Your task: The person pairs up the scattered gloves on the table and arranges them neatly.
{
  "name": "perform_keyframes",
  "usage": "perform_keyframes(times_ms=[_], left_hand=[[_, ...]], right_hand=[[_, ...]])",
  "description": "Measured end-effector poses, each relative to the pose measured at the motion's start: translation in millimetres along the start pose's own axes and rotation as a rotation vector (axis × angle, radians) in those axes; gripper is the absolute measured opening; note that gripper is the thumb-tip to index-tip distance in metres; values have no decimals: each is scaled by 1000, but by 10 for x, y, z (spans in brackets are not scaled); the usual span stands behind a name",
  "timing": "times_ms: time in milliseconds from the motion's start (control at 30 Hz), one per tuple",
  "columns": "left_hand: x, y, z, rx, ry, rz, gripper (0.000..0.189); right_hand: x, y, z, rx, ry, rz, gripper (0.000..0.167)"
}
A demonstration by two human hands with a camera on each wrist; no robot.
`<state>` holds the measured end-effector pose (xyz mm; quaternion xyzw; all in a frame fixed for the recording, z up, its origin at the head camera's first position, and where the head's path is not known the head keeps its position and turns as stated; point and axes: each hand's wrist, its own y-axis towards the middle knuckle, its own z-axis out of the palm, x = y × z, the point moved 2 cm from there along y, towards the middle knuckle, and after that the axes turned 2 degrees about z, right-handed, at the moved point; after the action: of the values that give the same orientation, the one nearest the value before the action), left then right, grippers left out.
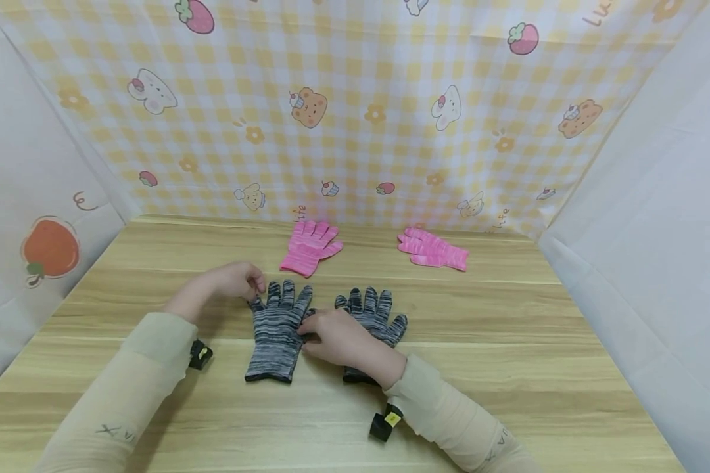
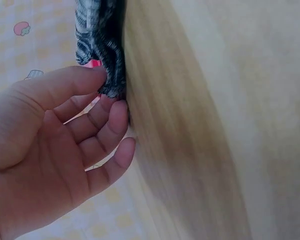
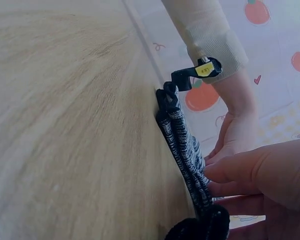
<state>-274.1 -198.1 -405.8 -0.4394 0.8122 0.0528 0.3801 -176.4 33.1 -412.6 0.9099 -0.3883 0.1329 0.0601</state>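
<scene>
A grey-and-black striped knit glove (image 1: 277,332) lies flat on the table, its fingers pointing to the back. At its left edge my left hand (image 1: 240,281) pinches the tip of the outermost glove finger (image 2: 112,75) between thumb and fingers. My right hand (image 1: 340,336) holds the same glove's right edge near its thumb, with my thumb on the knit side (image 3: 190,155) in the right wrist view. A second grey striped glove (image 1: 371,314) lies to the right, partly covered by my right hand and wrist.
Two pink gloves lie farther back: the left pink glove (image 1: 309,248) with fingers spread, the right pink glove (image 1: 432,249) lying sideways. The wooden table (image 1: 479,394) ends at a checked cloth backdrop (image 1: 378,151), with white cloth on both sides.
</scene>
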Motion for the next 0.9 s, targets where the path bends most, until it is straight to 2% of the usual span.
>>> perform_keyframes(times_ms=[300,500,667,800,900], left_hand=[[-60,-14,4,-74,77,7,13],[-81,24,-5,-148,123,53,15],[-103,117,36,-175,173,45,16],[-130,181,59,-162,196,31,15],[-146,211,67,-144,194,6,14]], right_hand=[[-7,-12,-9,3,-3,-17,28],[12,-40,-19,2,-21,-78,32],[79,-89,-31,87,-22,-83,38],[94,-116,-11,169,-7,-62,46],[89,-118,11,191,-23,-71,49]])
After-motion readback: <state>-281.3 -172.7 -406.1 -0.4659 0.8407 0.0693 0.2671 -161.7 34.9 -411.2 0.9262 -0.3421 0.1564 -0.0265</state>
